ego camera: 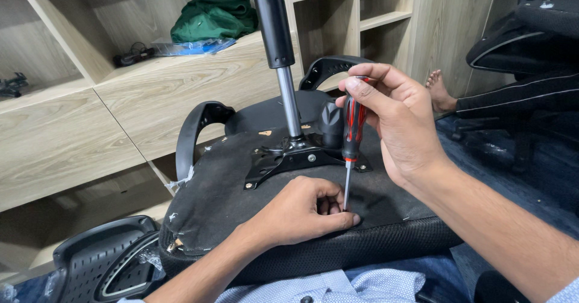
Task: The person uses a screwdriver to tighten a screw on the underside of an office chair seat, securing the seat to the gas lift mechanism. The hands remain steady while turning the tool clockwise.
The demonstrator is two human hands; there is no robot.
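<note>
One screwdriver [353,135], red-and-black handle pinched in the closed right hand [398,122], is stood tip-down on the upturned seat base [229,188] beside the curled left hand's [301,212] steadying fingertips; shaft best kept vertical, pressed firmly, metal plate [289,155] just beyond.

seat underside [241,188] lay on lap | mounting plate [289,155] sat on it, gas column [283,68] rising behind | screwdriver [351,140] stood upright before plate | left hand [301,209] at tip, right hand [398,119] above | shelves [151,92] behind
</note>
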